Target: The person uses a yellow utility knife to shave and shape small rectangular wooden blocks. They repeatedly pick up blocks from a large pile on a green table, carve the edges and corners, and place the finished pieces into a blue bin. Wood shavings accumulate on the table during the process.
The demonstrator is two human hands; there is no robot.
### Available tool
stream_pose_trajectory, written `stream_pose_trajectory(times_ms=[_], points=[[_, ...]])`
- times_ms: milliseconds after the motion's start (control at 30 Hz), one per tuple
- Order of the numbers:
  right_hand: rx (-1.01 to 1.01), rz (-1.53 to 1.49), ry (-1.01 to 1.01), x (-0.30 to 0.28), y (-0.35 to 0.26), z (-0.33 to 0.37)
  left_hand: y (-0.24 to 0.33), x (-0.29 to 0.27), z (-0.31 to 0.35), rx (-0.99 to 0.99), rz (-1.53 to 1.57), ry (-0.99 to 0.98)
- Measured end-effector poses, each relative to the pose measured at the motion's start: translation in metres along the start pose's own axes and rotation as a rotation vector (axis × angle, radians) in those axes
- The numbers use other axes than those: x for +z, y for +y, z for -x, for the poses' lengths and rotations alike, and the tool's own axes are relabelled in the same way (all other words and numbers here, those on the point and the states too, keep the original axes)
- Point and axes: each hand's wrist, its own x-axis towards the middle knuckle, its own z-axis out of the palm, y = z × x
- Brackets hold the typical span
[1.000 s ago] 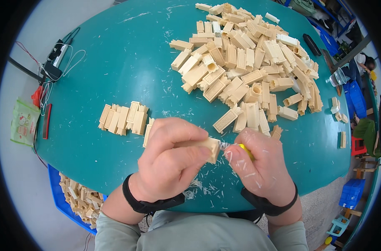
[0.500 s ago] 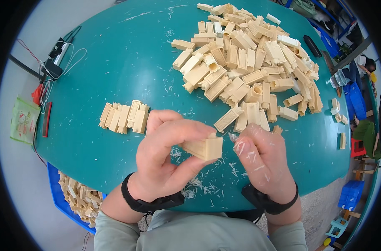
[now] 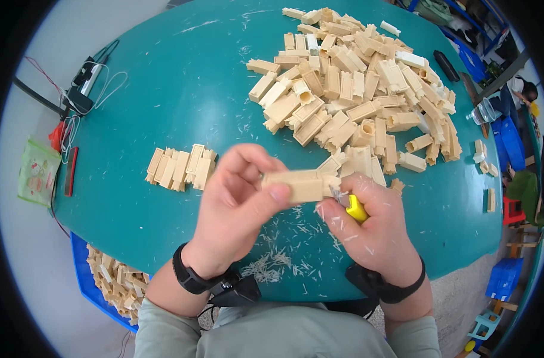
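- Far left, off the table edge: green flat packet (image 3: 38, 172), printed, beside red cables.
- Left hand (image 3: 239, 209): fingers pinched on a beige block (image 3: 294, 185), held above the near table.
- Right hand (image 3: 376, 230): fingers closed round a yellow-handled cutter (image 3: 355, 208), touching the block's right end.
- Teal round table (image 3: 164, 95): bare room left of centre; block pile (image 3: 355, 89) far right.

You're getting just one view here, a fisheye head cam looking steeply down at the round teal table (image 3: 164, 119), hanging close over your left hand (image 3: 236, 212) and right hand (image 3: 376, 235), with edges bending toward the rim.
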Motion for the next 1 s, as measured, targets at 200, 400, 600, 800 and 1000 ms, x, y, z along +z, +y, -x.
stream_pose_trajectory(times_ms=[200,400,600,800,1000], points=[[0.003,-0.007,-0.051,-0.004,-0.003,0.001,0.006,0.005,0.003,-0.031,-0.206,-0.244],[-0.009,0.010,-0.066,-0.005,-0.004,0.002,0.008,-0.001,0.003,0.074,-0.358,-0.305],[0.008,0.006,-0.049,-0.007,-0.012,0.002,-0.003,0.001,0.006,0.223,-0.310,-0.042],[-0.049,0.027,-0.094,-0.001,-0.015,0.004,-0.004,0.005,0.009,0.396,-0.461,-0.009],[-0.136,0.083,-0.082,0.008,-0.008,0.006,-0.003,0.000,0.005,0.735,-0.880,-0.090]])
